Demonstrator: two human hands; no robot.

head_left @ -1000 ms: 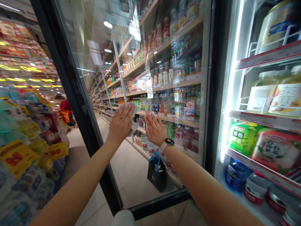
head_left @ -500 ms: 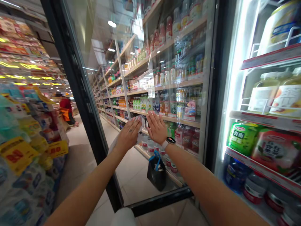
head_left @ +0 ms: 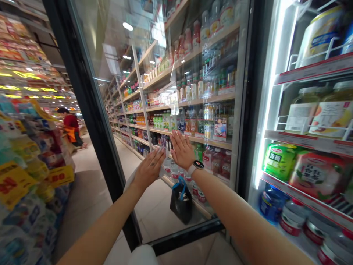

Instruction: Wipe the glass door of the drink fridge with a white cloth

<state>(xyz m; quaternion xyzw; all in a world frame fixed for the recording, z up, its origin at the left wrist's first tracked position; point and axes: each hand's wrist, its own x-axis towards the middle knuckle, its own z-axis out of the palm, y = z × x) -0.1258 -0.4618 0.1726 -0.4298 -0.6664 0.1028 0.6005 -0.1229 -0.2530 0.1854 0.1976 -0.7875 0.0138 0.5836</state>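
A black-framed glass door (head_left: 82, 121) stands open before me. My left hand (head_left: 150, 167) presses a thin white cloth (head_left: 164, 162) flat on the glass, fingers together over it. To its right, my right hand (head_left: 182, 151) lies flat against the pane with the fingers slightly spread and nothing in it. A watch (head_left: 198, 164) is on that wrist. Below the hands, a dark bag (head_left: 181, 204) with blue handles shows in the glass; whether it is reflected or behind the pane I cannot tell.
On the right, a lit cooler has shelves (head_left: 309, 138) of bottles and drink packs. Stacked packages with yellow price signs (head_left: 60, 175) line the left side. Farther back on the left, a person (head_left: 71, 127) in red and orange bends beside the aisle.
My left hand has slid down the glass with the cloth. My right hand stays nearly where it was on the pane. The view has shifted slightly.
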